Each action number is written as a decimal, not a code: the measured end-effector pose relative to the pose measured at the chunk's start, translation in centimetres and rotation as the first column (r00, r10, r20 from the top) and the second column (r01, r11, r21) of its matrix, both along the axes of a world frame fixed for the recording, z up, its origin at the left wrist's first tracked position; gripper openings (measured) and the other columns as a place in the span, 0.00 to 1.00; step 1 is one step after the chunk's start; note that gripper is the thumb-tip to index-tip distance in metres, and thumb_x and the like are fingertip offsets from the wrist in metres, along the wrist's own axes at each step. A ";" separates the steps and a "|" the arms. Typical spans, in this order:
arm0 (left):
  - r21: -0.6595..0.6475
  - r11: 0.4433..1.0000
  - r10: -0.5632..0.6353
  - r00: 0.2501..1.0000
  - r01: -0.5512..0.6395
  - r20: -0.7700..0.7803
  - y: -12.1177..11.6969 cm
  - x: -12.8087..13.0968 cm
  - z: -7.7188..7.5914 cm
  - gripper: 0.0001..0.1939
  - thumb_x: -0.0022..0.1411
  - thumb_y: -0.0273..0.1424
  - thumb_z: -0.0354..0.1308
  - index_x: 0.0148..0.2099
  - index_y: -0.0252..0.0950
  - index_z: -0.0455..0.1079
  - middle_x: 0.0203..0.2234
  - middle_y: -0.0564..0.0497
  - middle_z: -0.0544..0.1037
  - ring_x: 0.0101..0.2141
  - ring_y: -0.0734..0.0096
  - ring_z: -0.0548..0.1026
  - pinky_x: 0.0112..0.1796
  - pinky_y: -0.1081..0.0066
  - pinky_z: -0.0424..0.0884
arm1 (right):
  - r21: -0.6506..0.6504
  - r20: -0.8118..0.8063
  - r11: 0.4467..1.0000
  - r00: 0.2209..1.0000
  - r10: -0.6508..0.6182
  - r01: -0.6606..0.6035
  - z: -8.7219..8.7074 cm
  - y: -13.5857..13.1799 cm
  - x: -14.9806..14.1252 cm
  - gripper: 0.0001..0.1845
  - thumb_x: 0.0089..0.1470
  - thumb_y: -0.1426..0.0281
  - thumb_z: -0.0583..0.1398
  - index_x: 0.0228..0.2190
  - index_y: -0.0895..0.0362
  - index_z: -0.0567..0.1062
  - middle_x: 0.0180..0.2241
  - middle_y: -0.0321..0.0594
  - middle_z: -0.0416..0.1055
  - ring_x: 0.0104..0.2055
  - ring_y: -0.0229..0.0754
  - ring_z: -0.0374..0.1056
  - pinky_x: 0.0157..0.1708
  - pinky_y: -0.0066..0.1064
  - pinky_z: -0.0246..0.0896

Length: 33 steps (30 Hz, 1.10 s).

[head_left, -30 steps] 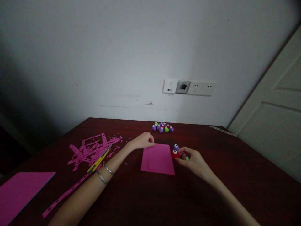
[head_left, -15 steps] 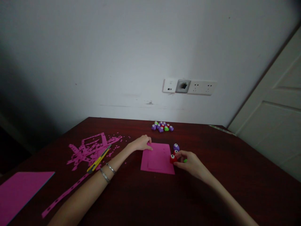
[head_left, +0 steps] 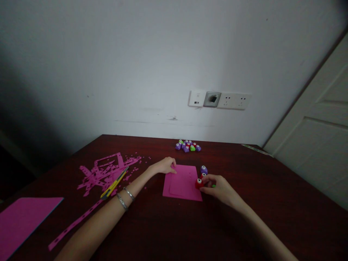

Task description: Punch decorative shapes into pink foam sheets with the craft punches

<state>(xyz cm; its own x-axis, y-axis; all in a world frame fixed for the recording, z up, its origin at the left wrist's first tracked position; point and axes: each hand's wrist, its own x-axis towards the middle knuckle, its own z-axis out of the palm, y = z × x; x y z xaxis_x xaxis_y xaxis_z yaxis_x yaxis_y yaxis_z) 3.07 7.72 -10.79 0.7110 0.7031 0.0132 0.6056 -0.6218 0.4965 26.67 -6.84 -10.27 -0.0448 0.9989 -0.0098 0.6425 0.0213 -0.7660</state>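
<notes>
The right hand's fingers (head_left: 209, 177) are closed on a red one-eyed toy (head_left: 198, 184), thumb on the near side, at the three o'clock edge of a small pink sheet (head_left: 185, 185); whether the toy rests there or is lifted, I cannot tell. The right hand (head_left: 223, 189) partly hides a green piece (head_left: 214, 186) behind those fingers. The left hand (head_left: 164, 166) curls over the sheet's eleven o'clock corner, thumb and forefinger slightly parted and touching the paper; a pinch cannot be made out.

From the sheet's middle, a second red toy (head_left: 203, 175) and a purple toy (head_left: 203, 170) stand at two o'clock. Farther out on the worktop (head_left: 152, 228), a cluster of eyed toys (head_left: 187, 146) sits just past twelve, a yellow cutter (head_left: 114, 185) at nine beside pink scraps (head_left: 102, 175), a punched strip (head_left: 73, 227) toward eight, and a larger pink sheet (head_left: 25, 223) beyond it.
</notes>
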 end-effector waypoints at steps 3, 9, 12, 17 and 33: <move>0.000 1.000 0.006 1.000 -0.006 0.004 0.0 0.1 0.0 0.17 0.44 0.36 0.65 0.35 0.33 0.68 0.32 0.49 0.72 0.31 0.69 0.70 0.31 0.73 0.64 | -0.003 -0.001 1.000 1.000 0.003 -0.003 -0.1 0.0 0.0 0.11 0.39 0.66 0.63 0.28 0.57 0.76 0.23 0.35 0.69 0.23 0.35 0.62 0.24 0.26 0.56; -0.092 0.995 0.031 0.997 -0.025 0.064 -0.3 0.3 0.2 0.19 0.43 0.33 0.65 0.39 0.33 0.67 0.28 0.51 0.73 0.28 0.71 0.71 0.28 0.74 0.64 | 0.000 0.040 1.000 0.999 0.001 -0.001 0.1 -0.1 -0.1 0.10 0.40 0.66 0.63 0.28 0.57 0.76 0.23 0.35 0.70 0.24 0.36 0.63 0.25 0.27 0.57; -0.118 0.993 0.030 0.993 -0.016 0.111 -0.1 0.2 0.4 0.15 0.45 0.31 0.63 0.38 0.32 0.70 0.26 0.51 0.75 0.27 0.71 0.72 0.28 0.74 0.65 | 0.020 0.058 1.000 0.998 -0.006 0.005 0.1 -0.2 -0.3 0.10 0.40 0.67 0.62 0.28 0.57 0.76 0.22 0.34 0.69 0.23 0.36 0.62 0.24 0.27 0.56; -0.194 0.981 0.039 0.986 -0.007 0.160 0.3 -0.1 0.9 0.10 0.48 0.31 0.60 0.32 0.30 0.74 0.25 0.49 0.77 0.27 0.72 0.72 0.28 0.75 0.64 | 0.007 0.018 0.999 0.999 -0.044 0.044 -0.1 -0.4 -0.8 0.10 0.42 0.67 0.61 0.30 0.58 0.75 0.18 0.32 0.64 0.19 0.34 0.60 0.18 0.24 0.55; -0.436 0.892 0.061 0.921 0.123 0.385 1.5 -1.3 1.4 0.11 0.46 0.34 0.63 0.29 0.30 0.74 0.17 0.52 0.72 0.20 0.78 0.66 0.24 0.75 0.59 | -0.011 -0.116 0.996 0.989 -0.091 0.090 -1.2 -0.1 -1.0 0.10 0.42 0.69 0.60 0.31 0.58 0.72 0.23 0.35 0.69 0.21 0.35 0.65 0.17 0.25 0.66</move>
